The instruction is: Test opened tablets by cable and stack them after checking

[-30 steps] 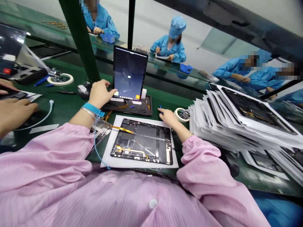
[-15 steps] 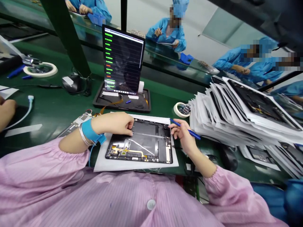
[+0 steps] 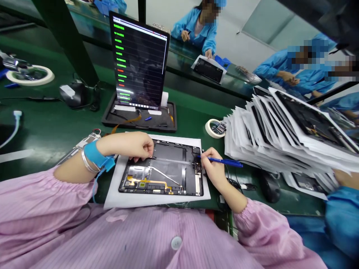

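Observation:
An opened tablet chassis (image 3: 168, 175) lies on a white sheet (image 3: 131, 200) at the near edge of the green bench. My left hand (image 3: 134, 144), with a blue wrist strap (image 3: 95, 157), rests curled on the chassis's upper left edge, fingertips pinched on a part I cannot make out. My right hand (image 3: 211, 168) grips a blue pen (image 3: 224, 161) whose tip touches the chassis's upper right corner. Behind the chassis an upright tablet (image 3: 138, 61) shows a list of green and red lines on its stand tray (image 3: 112, 117).
A tall slanted stack of chassis on white sheets (image 3: 286, 130) fills the right side. A tape roll (image 3: 214, 128) lies beside it, and a mouse (image 3: 73, 93) and a second tape roll (image 3: 29, 74) at the left. People in blue sit across the line; a blue sleeve (image 3: 340, 220) is at right.
My left hand came down from the upright tablet onto the chassis. My right hand picked up the blue pen and brought its tip to the chassis corner. The screen switched to a coloured list.

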Action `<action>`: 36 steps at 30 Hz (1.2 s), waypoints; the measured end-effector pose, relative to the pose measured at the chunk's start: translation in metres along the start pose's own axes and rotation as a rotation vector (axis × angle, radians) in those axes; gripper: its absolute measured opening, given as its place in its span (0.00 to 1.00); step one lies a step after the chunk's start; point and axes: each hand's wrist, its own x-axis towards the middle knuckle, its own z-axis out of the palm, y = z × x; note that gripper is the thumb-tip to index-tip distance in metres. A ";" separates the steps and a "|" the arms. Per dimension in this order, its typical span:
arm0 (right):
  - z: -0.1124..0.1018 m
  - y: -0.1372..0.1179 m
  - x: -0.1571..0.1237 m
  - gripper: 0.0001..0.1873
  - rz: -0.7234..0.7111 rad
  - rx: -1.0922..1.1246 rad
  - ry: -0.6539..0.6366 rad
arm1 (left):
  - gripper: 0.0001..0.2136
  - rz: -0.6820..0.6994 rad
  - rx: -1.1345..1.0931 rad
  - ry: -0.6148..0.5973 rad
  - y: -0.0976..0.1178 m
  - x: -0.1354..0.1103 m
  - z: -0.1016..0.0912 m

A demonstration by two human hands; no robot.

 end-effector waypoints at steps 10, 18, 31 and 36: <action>-0.001 -0.001 -0.004 0.08 -0.047 0.003 0.003 | 0.10 0.058 -0.019 0.018 -0.002 0.007 -0.001; 0.001 -0.032 0.060 0.07 -0.371 -0.689 -0.027 | 0.08 0.098 -0.103 0.061 -0.007 0.010 0.000; -0.042 -0.019 0.224 0.33 0.040 -0.704 0.210 | 0.07 0.167 -0.078 0.168 -0.006 0.005 -0.006; -0.010 -0.045 0.175 0.21 -0.287 -0.637 -0.025 | 0.08 0.168 -0.112 0.343 -0.004 0.003 -0.013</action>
